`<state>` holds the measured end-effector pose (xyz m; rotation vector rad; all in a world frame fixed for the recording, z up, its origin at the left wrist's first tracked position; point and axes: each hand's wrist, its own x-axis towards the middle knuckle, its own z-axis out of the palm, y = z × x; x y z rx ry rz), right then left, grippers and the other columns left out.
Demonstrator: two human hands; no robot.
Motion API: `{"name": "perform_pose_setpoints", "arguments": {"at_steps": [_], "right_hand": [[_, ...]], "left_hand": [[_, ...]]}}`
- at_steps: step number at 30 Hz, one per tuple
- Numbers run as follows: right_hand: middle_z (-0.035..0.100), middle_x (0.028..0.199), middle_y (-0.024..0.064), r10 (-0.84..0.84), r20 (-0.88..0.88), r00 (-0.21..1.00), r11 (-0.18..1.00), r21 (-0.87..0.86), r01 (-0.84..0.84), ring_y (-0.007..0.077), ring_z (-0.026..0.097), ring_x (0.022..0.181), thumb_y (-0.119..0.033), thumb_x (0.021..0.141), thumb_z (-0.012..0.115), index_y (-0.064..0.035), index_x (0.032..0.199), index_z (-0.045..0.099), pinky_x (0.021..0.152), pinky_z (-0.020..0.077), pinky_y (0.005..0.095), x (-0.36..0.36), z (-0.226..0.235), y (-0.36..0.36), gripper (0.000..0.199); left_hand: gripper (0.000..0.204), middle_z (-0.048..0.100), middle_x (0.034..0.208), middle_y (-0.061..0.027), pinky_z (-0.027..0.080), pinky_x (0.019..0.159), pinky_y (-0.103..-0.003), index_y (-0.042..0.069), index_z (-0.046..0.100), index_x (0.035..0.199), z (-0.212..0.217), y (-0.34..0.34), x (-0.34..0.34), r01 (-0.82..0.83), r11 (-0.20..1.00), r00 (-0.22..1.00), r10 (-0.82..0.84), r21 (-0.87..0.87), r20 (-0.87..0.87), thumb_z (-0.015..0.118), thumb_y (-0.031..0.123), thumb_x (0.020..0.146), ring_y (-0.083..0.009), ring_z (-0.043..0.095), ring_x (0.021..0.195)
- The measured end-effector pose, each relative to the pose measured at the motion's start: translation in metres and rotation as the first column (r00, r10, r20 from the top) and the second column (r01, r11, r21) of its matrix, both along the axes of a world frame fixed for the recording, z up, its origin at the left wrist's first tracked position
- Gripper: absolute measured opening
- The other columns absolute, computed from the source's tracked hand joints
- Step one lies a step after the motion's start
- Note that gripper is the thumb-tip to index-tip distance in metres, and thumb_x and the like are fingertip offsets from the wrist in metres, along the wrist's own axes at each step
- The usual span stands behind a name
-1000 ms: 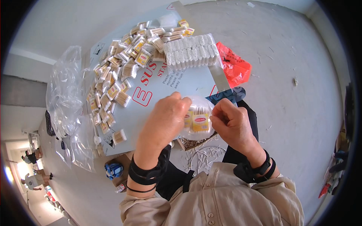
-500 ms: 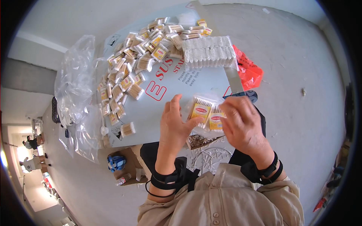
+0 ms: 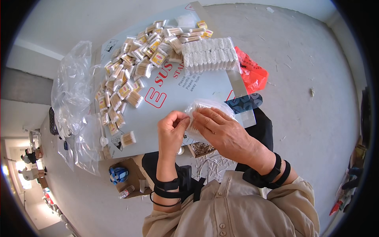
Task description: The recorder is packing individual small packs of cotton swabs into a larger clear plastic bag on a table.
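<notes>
A clear plastic bag [image 3: 196,106] with cotton swab packs in it lies at the near edge of the board, in front of me. My left hand [image 3: 172,129] pinches the left edge of this bag between thumb and bent forefinger. Across the top of the bag lies my right hand [image 3: 227,133], its fingers stretched out and flat, nothing gripped in them. It covers most of the contents; some swab sticks show beside the fingertips. Farther off, a loose heap of cotton swab packs [image 3: 134,98] spreads over the board's left side, some with yellow labels.
Wrapped rows of white cotton swab packs [image 3: 210,55] stand at the far right of the board [image 3: 166,114], beside a red plastic bag [image 3: 252,75]. Large clear plastic [image 3: 73,79] hangs off the left edge. Below the board sits a cardboard box [image 3: 136,173] with a blue item and a bottle.
My right hand has come down flat over the bag, covering the yellow labels. My left thumb and forefinger have closed on its edge. The view has shifted slightly.
</notes>
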<state>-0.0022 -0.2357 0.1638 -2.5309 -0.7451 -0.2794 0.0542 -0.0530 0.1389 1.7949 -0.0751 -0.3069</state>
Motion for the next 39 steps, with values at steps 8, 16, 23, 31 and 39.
{"name": "perform_pose_setpoints", "arguments": {"at_steps": [8,16,23,31,39], "right_hand": [[0.054,0.128,0.019,0.19,-0.094,0.977,0.98,0.079,-0.183,0.0307,0.048,0.126,-0.007,0.075,0.059,0.0063,0.112,0.06,0.11,0.0358,0.0399,0.005,-0.013,-0.011,0.039],[0.059,0.088,0.0091,-0.305,0.272,0.913,0.945,0.205,0.255,0.0278,0.062,0.083,-0.016,0.064,0.077,0.0003,0.088,0.06,0.065,0.0504,0.0357,0.006,0.035,-0.028,0.033],[0.049,0.057,0.0077,-0.27,-0.442,0.855,0.814,0.369,0.448,0.0206,0.055,0.053,-0.004,0.077,0.068,0.0016,0.077,0.048,0.052,0.0441,0.0327,0.007,0.028,-0.05,0.02],[0.045,0.054,0.0167,-0.337,-0.359,0.87,0.748,0.46,0.479,0.0301,0.047,0.044,-0.007,0.082,0.062,0.0025,0.068,0.045,0.046,0.038,0.0371,0.001,0.008,-0.04,0.024],[0.053,0.064,0.0192,-0.323,-0.337,0.884,0.836,0.336,0.434,0.0361,0.053,0.057,-0.005,0.079,0.062,0.0006,0.067,0.046,0.052,0.0419,0.0403,0.0,0.009,-0.042,0.02]], "left_hand": [[0.004,0.057,0.072,0.0045,0.038,0.056,-0.017,0.0,0.062,0.085,0.021,-0.014,-0.011,0.0,0.996,0.863,-0.044,0.086,0.504,0.065,0.002,0.087,-0.0014,0.046,0.062],[0.005,0.057,0.069,-0.0011,0.04,0.053,-0.022,0.0,0.058,0.085,0.029,-0.011,-0.002,-0.06,0.995,0.919,0.024,0.079,0.392,0.062,-0.003,0.084,-0.006,0.047,0.058],[0.02,0.054,0.069,-0.0052,0.043,0.052,-0.027,0.001,0.056,0.091,0.038,-0.016,0.01,-0.194,0.951,0.836,0.033,0.24,0.547,0.058,-0.009,0.074,-0.0108,0.049,0.055],[0.008,0.057,0.074,-0.0157,0.047,0.061,-0.042,0.001,0.056,0.078,0.081,-0.049,0.0,0.396,0.783,0.742,-0.581,0.48,0.335,0.063,0.0,0.075,-0.0327,0.059,0.07],[0.011,0.062,0.074,-0.0197,0.048,0.067,-0.043,0.0,0.059,0.078,0.042,-0.065,0.006,0.382,0.553,0.773,-0.63,0.741,0.072,0.065,0.008,0.075,-0.0363,0.062,0.074]]}}
